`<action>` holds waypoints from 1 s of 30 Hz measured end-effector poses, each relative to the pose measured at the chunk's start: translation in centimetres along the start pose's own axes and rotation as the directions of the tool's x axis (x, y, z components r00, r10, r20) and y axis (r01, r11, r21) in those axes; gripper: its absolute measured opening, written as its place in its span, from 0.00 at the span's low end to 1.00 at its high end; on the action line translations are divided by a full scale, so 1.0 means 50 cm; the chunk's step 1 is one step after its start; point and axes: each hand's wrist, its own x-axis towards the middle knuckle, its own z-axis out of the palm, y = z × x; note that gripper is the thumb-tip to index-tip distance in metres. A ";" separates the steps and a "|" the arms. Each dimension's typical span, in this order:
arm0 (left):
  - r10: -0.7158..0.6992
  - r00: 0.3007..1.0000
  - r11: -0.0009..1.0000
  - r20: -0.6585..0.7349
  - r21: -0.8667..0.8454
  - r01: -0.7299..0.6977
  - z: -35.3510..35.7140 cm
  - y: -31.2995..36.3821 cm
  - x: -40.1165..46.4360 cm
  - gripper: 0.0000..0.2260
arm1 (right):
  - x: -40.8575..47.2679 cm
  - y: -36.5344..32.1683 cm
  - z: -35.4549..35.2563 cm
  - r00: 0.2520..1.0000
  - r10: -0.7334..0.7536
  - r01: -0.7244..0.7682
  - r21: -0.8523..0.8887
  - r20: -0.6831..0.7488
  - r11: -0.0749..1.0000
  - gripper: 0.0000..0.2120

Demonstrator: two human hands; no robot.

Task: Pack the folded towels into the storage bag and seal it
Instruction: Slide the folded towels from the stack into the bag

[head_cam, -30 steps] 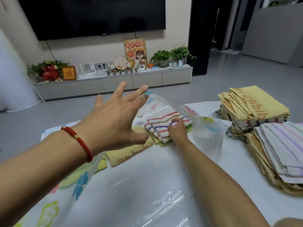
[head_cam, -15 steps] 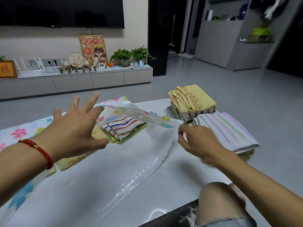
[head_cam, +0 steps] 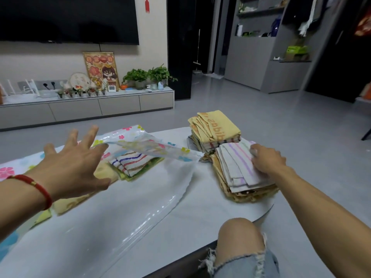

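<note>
The bag [head_cam: 164,177], clear plastic with a flower print, lies flat on the white table [head_cam: 200,213], its mouth toward the right and its upper flap [head_cam: 152,150] lifted off the lower sheet. Inside it, just under that flap, sits a folded striped towel [head_cam: 131,162] on top of a green one [head_cam: 149,167], with a yellow towel [head_cam: 104,173] beside them toward the left. The left hand [head_cam: 74,167] hangs above the bag's left part with fingers spread and straight; its fingertips reach the raised flap's left end, though whether they touch it cannot be told. A red cord bracelet [head_cam: 32,186] circles that wrist. To the right of the bag's mouth, just beside it, stand two stacks of folded towels: the far stack [head_cam: 214,130], topped by a yellow towel with orange lettering, and the near stack [head_cam: 241,173], topped by a pale towel with purple stripes. The right hand [head_cam: 268,161] rests on the near stack's top towel at its far right edge, fingers curled over the cloth and gripping it. The bag lies between the two hands, nearer the left one. A bare knee [head_cam: 239,239] in torn denim shows at the table's near edge.
</note>
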 end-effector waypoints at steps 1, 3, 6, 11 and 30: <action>0.005 1.000 1.000 -0.009 0.019 -0.005 0.000 -0.002 -0.002 0.43 | 0.000 0.001 -0.011 0.999 -0.035 0.035 0.022 -0.004 0.999 0.21; 0.010 0.999 0.996 -0.050 0.089 -0.006 -0.003 -0.008 -0.007 0.41 | 0.000 0.006 -0.036 0.991 -0.121 0.117 0.077 0.056 0.990 0.26; -0.007 0.997 0.974 -0.072 0.224 0.023 -0.014 -0.016 -0.012 0.40 | 0.002 0.019 -0.069 0.932 -0.197 0.099 0.308 0.304 0.946 0.31; -0.023 0.999 0.974 -0.023 0.224 0.028 -0.026 -0.031 -0.037 0.34 | -0.037 0.022 -0.112 0.705 -0.453 -0.287 0.804 0.545 0.521 0.24; -0.003 0.992 0.981 0.127 0.193 -0.022 -0.101 -0.138 -0.078 0.38 | -0.350 -0.610 0.057 0.395 -0.878 -0.396 0.912 0.271 0.103 0.19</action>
